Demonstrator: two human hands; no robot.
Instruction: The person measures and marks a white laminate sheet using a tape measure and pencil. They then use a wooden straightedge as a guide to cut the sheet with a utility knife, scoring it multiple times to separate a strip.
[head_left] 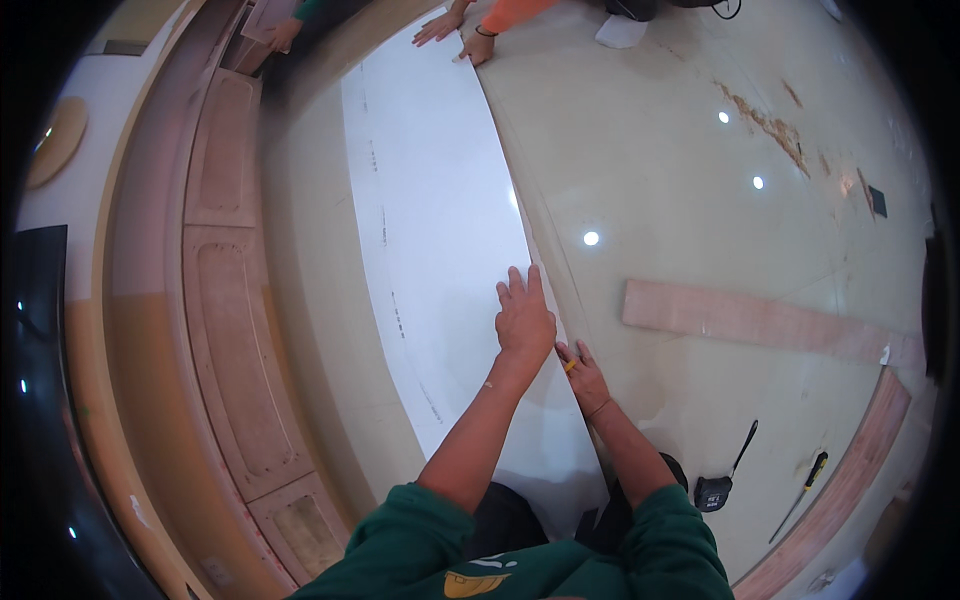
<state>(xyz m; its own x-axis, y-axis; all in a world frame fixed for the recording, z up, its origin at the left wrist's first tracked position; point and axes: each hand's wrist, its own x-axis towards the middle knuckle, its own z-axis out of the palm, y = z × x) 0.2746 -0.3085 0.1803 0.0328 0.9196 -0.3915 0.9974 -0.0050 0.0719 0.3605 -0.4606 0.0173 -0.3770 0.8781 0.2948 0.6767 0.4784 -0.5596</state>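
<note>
A long white sheet (430, 170) with a line of dark printed marks lies lengthwise on the floor in front of me. My left hand (526, 318) rests on it near its right edge, fingers stretched out and a little apart. Just below and to the right, my right hand (585, 378), with a yellow ring on one finger, touches along that same edge with its fingers extended. A thin brownish strip shows beside the edge; whether it is a board under the sheet, I cannot tell. At the far end, another person's hands (476, 47) lie on the sheet, with an orange sleeve (515, 12).
Wooden cabinet panels (243, 360) run along the left. To the right lie a pinkish wooden board (740, 315), a reddish plank (850, 470), a tape measure (712, 492) and a screwdriver (805, 485). Another hand (284, 36) is at the cabinet's far end.
</note>
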